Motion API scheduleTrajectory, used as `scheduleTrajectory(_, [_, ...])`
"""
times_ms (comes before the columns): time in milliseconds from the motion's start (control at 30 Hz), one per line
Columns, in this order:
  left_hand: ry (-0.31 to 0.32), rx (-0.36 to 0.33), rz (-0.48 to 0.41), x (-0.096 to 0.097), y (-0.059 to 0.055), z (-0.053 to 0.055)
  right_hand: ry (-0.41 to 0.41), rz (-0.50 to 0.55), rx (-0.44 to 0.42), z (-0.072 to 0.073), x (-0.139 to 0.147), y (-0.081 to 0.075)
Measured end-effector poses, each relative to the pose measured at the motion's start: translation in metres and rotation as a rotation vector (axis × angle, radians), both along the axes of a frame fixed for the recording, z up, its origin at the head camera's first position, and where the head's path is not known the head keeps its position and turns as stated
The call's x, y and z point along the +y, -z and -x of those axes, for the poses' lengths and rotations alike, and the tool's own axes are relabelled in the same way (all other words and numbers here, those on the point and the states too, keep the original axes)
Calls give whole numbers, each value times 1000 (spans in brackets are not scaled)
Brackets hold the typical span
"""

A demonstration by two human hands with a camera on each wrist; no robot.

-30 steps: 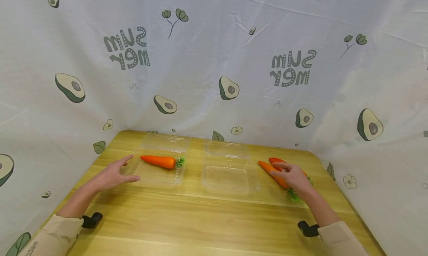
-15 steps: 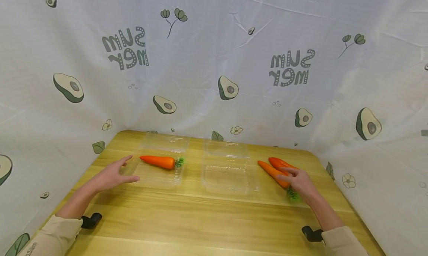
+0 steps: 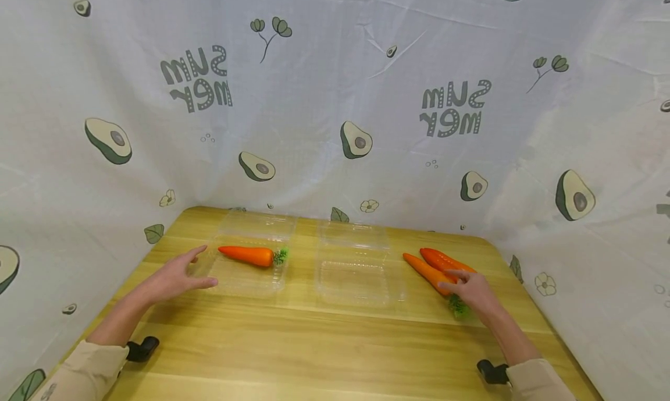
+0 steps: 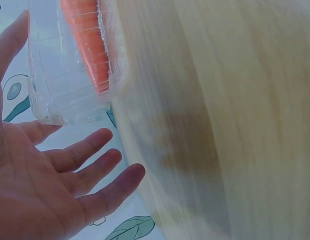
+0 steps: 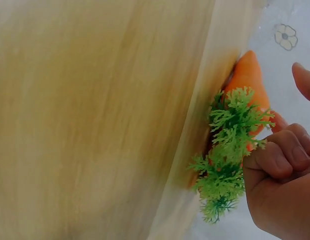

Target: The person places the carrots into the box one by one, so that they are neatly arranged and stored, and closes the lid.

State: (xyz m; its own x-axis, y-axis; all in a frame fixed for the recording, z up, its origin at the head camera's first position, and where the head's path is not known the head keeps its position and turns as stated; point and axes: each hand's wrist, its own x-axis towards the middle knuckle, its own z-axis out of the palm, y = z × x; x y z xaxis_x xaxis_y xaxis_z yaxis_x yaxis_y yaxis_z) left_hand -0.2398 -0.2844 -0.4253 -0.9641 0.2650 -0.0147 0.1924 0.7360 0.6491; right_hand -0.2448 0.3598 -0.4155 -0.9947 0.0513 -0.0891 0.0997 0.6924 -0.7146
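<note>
On the left, a carrot [image 3: 248, 255] with a green leafy top lies in a clear plastic clamshell box [image 3: 246, 281], its lid folded back. My left hand [image 3: 175, 277] is spread beside that box's left side and holds nothing; its palm and fingers [image 4: 102, 190] show in the left wrist view. On the right lie two more carrots side by side, an orange one [image 3: 423, 269] and a redder one [image 3: 439, 258]. Over their leafy ends is my right hand [image 3: 473, 290], thumb and forefinger apart, other fingers curled in. One fingertip [image 5: 279, 122] seems to touch a carrot [image 5: 247, 75].
A second clear clamshell box [image 3: 353, 281] stands in the middle with its lid back. The wooden table [image 3: 314, 354] ends at a white printed curtain [image 3: 314, 98] behind and at the sides. Black wrist mounts [image 3: 142, 350] sit on both sleeves.
My right hand has shifted right and toward me over the two carrots, toward their leafy ends. The left hand and the boxes have stayed in place.
</note>
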Motion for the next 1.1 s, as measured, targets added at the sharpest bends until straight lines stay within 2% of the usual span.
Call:
scheduleTrajectory(367, [-5, 2, 3, 0, 0, -1, 0, -66, 24, 5, 6, 6])
scheduleTrajectory(567, [0, -1, -11, 0, 1, 0, 22, -120, 3, 6, 8, 10])
scheduleTrajectory(833, [3, -5, -20, 0, 4, 0, 23, -128, 12, 7, 8, 18])
scheduleTrajectory(1100, [-7, -3, -7, 0, 2, 0, -4, -198, 25, 5, 6, 11])
